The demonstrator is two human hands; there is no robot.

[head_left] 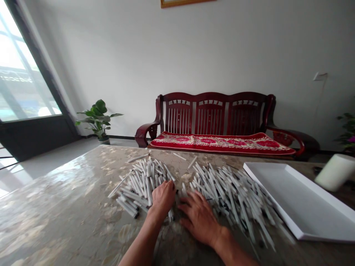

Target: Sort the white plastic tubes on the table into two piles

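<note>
Two heaps of slim white pen-like sticks lie on the table, some with dark ends: a left heap [144,181] and a right heap [230,192]. At the right edge of the left heap, my left hand [163,197] is closed with its fingers curled down. What it grips, if anything, is hidden. My right hand [199,216] lies low over the tabletop between the heaps, palm down and fingers spread. Its fingertips are near a few sticks at the left edge of the right heap.
A shallow white tray [294,228] stands right of the heaps, with a white roll [335,171] beyond it. The patterned table [91,207] extends to the left. Behind it are a wooden bench [210,111] with a red cover and a potted plant [97,118].
</note>
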